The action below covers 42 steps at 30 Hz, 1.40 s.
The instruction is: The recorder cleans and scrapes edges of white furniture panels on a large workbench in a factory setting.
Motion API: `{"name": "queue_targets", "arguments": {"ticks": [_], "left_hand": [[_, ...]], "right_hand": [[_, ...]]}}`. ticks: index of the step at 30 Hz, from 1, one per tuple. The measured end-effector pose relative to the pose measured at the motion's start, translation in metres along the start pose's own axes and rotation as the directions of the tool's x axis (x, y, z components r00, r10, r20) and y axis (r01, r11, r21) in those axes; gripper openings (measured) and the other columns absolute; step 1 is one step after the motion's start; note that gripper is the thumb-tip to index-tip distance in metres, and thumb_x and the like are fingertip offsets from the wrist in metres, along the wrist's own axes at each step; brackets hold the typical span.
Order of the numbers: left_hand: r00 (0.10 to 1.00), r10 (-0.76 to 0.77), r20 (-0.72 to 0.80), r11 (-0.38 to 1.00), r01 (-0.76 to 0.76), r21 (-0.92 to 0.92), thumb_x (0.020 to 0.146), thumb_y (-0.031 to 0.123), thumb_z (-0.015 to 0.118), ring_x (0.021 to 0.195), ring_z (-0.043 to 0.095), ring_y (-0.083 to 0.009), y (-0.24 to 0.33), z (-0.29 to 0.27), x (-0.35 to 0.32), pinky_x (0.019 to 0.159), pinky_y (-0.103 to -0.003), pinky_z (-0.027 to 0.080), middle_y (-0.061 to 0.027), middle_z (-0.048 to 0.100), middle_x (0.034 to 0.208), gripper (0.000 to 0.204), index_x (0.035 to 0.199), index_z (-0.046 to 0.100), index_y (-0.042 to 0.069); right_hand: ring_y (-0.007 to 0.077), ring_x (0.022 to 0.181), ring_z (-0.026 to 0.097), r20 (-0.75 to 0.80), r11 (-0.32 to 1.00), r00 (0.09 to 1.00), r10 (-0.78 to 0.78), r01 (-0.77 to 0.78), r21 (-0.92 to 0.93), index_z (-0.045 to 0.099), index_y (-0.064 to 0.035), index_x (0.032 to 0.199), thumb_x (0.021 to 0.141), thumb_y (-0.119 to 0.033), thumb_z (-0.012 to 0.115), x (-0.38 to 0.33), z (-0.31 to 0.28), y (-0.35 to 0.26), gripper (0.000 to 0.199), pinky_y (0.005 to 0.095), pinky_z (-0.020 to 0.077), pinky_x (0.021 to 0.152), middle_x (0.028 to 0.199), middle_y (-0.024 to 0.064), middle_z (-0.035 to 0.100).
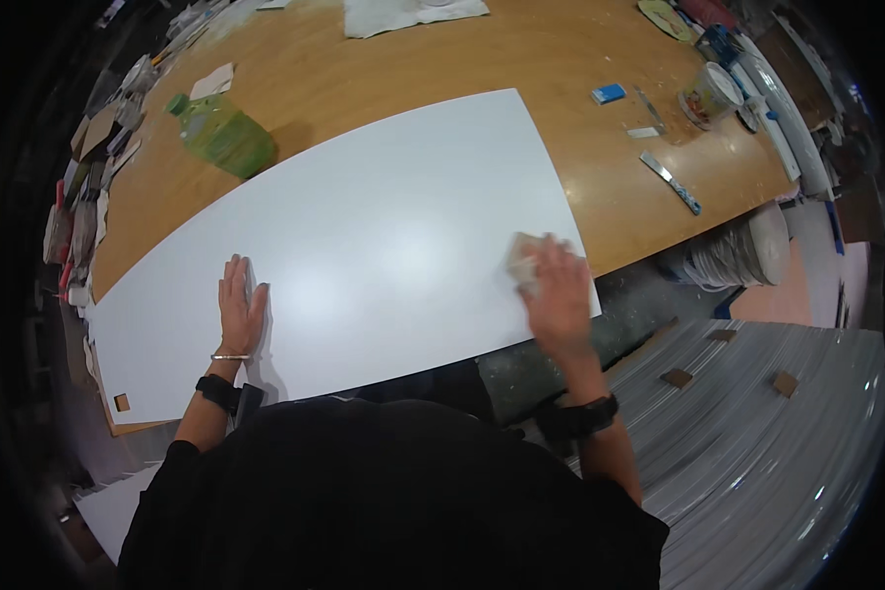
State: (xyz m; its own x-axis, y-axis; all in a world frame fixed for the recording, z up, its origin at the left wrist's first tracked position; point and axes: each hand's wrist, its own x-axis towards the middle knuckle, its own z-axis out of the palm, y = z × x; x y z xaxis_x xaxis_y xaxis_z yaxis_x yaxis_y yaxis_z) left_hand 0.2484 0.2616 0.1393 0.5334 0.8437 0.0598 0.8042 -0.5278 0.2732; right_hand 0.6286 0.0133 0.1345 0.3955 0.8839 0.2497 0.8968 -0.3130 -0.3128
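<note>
A large white panel (393,226) lies flat across the near side of the wooden table. My left hand (241,313) rests on the panel's left part, fingers stretched out and holding nothing. Close to the panel's right edge, my right hand (559,295) presses a pale folded cloth (524,256) against the surface. Motion blurs that hand and the cloth a little. Beyond the panel's far edge, at the left, stands a green translucent plastic bottle (221,136). A small brown square (121,402) sits at the panel's near left corner.
On the wooden table (305,74) at the right are a putty knife (671,183), a blue small box (609,93) and a plastic tub (710,95). A white cloth (413,14) lies at the far side. Plastic-wrapped sheets (757,433) are stacked at the near right, beside a bucket (737,251).
</note>
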Motion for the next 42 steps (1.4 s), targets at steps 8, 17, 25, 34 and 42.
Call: {"name": "queue_targets", "arguments": {"ticks": [8,17,25,34,42], "left_hand": [[0.987,0.151,0.058,0.986,-0.147,-0.073,0.081,0.031,0.06,0.132,0.022,-0.0326,-0.013,-0.019,-0.06,0.107,-0.046,0.014,-0.0176,0.028,0.14,0.062,0.131,0.036,0.004],[0.999,0.042,0.016,0.999,-0.041,-0.02,0.077,0.038,0.063,0.132,0.022,-0.0336,-0.076,-0.031,-0.11,0.106,-0.048,0.014,-0.0176,0.028,0.14,0.067,0.131,0.038,0.006],[0.963,0.259,0.07,0.963,-0.251,-0.098,0.075,0.025,0.066,0.129,0.028,-0.0342,-0.014,-0.024,-0.102,0.105,-0.048,0.02,-0.0153,0.036,0.136,0.064,0.13,0.039,0.004],[0.724,0.683,0.095,0.641,-0.533,-0.553,0.071,0.011,0.069,0.109,0.045,-0.0254,0.215,0.04,-0.045,0.094,-0.036,0.035,-0.0059,0.05,0.127,0.084,0.138,0.019,0.005],[0.751,0.635,0.183,0.696,-0.453,-0.557,0.07,0.003,0.068,0.095,0.05,-0.0221,0.238,0.054,-0.039,0.086,-0.033,0.041,-0.0025,0.058,0.111,0.077,0.135,0.027,0.006]], "right_hand": [[0.0341,0.127,0.03,0.193,0.958,0.944,-0.266,0.237,0.163,0.043,-0.0075,0.124,0.076,-0.028,0.064,-0.051,0.025,-0.148,0.056,0.0545,0.0218,0.102,0.138,0.0156,0.032],[0.0332,0.125,0.033,0.183,0.879,0.879,-0.44,0.379,0.29,0.039,-0.0075,0.127,0.076,-0.026,0.065,-0.051,0.061,-0.231,0.06,0.0497,0.0235,0.103,0.134,0.0152,0.037],[0.0381,0.118,0.039,-0.082,0.756,0.752,0.654,-0.654,0.029,0.036,0.0058,0.126,0.086,-0.026,0.05,-0.034,-0.023,0.027,0.053,0.0483,0.0281,0.098,0.125,0.0265,0.042],[0.0313,0.125,0.032,-0.078,0.95,0.947,0.312,-0.309,0.052,0.038,0.005,0.126,0.087,-0.026,0.051,-0.001,0.008,0.023,0.052,0.0428,0.0216,0.104,0.135,0.017,0.036],[0.0293,0.125,0.032,-0.075,0.969,0.966,0.246,-0.247,-0.012,0.04,-0.0025,0.128,0.082,-0.025,0.059,-0.003,0.009,0.028,0.055,0.0451,0.0202,0.104,0.137,0.0132,0.034]]}}
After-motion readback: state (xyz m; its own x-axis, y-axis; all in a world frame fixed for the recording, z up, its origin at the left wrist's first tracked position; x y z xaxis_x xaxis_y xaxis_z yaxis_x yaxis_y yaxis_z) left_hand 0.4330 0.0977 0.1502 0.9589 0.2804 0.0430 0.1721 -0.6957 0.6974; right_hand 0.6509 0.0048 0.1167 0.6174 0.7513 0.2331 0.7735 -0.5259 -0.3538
